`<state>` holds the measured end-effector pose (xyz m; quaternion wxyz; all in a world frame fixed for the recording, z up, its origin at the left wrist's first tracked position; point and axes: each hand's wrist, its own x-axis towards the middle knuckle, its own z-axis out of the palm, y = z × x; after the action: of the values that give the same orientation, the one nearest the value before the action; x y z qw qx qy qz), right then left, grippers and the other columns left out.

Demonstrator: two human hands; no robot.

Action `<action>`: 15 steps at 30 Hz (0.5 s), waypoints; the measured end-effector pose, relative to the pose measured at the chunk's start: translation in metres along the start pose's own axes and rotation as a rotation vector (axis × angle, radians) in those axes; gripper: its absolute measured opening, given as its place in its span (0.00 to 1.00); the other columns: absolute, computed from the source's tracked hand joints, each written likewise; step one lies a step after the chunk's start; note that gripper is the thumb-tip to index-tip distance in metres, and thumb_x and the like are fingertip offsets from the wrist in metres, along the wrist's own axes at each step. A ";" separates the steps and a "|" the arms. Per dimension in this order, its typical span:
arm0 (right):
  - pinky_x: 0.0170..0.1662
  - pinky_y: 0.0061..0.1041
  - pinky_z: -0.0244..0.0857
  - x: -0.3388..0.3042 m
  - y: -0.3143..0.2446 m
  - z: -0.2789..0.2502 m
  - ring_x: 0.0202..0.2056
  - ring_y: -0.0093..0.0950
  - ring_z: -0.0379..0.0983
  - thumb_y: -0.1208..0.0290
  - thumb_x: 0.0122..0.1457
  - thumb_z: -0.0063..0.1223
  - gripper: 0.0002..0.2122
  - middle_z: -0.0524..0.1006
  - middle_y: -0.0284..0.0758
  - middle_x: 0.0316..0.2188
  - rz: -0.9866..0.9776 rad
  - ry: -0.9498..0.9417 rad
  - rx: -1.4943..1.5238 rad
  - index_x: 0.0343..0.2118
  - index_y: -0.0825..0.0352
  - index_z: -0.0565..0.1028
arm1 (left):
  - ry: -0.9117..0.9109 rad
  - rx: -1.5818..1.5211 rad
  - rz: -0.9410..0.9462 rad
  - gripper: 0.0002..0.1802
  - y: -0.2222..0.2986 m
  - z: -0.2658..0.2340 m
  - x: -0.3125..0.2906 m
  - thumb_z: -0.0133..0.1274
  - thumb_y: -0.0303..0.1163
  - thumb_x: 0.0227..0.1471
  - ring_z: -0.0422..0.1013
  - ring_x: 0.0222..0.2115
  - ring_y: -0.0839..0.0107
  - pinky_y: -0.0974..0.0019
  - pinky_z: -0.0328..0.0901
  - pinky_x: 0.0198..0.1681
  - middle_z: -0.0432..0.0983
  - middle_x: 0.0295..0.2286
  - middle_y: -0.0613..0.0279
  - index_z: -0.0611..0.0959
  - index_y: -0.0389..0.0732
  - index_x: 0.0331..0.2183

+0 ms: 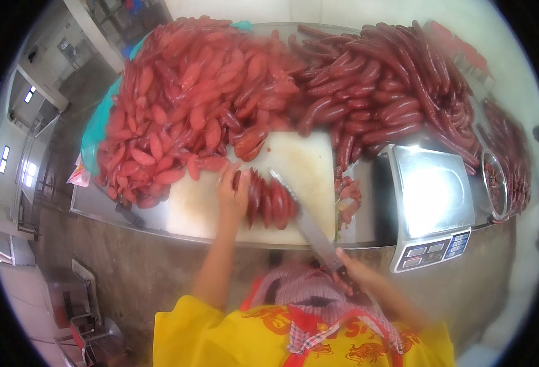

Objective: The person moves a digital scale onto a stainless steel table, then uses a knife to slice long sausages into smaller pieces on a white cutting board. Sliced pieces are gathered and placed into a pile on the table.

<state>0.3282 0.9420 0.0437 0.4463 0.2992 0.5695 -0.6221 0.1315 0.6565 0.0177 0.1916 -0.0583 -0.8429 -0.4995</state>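
Observation:
A row of dark red sausages (271,203) lies side by side on the white cutting board (309,156). My left hand (233,188) is closed at the row's left end, its fingers pressing round the nearest sausages. In my right hand (350,273), near the board's front right corner, is the handle of a long knife (313,233). Its blade slants up and left across the board, along the row's right side. Beyond my left hand, a piece of cut sausage (250,144) rests at the board's far edge.
At left, a big heap of cut sausage pieces (184,92) spills onto the board. Long whole sausages (398,92) are piled at the back right. A digital scale (431,196) and a metal bowl (494,183) stand right. Scraps (347,199) lie beside the board; a dark handle (130,214) lies front left.

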 end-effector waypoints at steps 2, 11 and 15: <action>0.12 0.23 0.54 -0.001 -0.009 0.005 0.08 0.24 0.58 0.28 0.55 0.29 0.39 0.63 0.33 0.08 -0.008 -0.081 -0.077 0.18 0.69 0.69 | 0.113 -0.076 -0.150 0.30 0.025 0.008 -0.033 0.59 0.42 0.49 0.65 0.51 0.51 0.55 0.59 0.54 0.69 0.47 0.40 0.73 0.33 0.49; 0.12 0.24 0.53 0.009 -0.094 0.053 0.09 0.23 0.59 0.32 0.58 0.28 0.37 0.65 0.32 0.09 -0.208 0.073 -0.310 0.17 0.68 0.69 | 0.188 0.142 0.044 0.46 0.035 0.013 0.000 0.66 0.40 0.33 0.54 0.57 0.48 0.49 0.48 0.60 0.60 0.53 0.41 0.68 0.36 0.54; 0.12 0.25 0.53 0.013 -0.187 0.089 0.09 0.23 0.59 0.32 0.58 0.28 0.36 0.64 0.32 0.08 -0.454 -0.019 -0.327 0.17 0.67 0.68 | 0.295 0.036 0.334 0.43 0.048 -0.031 0.101 0.64 0.37 0.35 0.55 0.58 0.49 0.52 0.48 0.62 0.61 0.55 0.43 0.69 0.37 0.55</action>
<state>0.1669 0.8439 0.1305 0.3432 0.0821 0.7106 -0.6087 0.0606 0.6439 0.1091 0.3941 -0.1201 -0.7931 -0.4486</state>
